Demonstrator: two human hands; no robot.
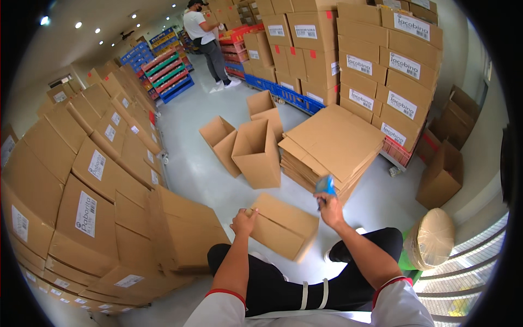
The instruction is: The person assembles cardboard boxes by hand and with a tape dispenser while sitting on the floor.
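Note:
In front of my knees is a brown cardboard box (283,228) with its flaps folded together along a middle seam. My left hand (244,222) grips the box at its left edge, with the fingers bent over the cardboard. A blue tape dispenser (326,186) is in my right hand (330,212), its fingers wrapped round the handle. The dispenser is raised beyond the box's right side, apart from the seam. Motion blurs it a little.
Open boxes (256,152) stand on the floor ahead, beside a pile of flattened cardboard (332,141). Labelled cartons (87,212) form a wall at left; more cartons (403,65) stand on crates at right. A person (204,38) stands far back. A wrapped round drum (433,240) is at right.

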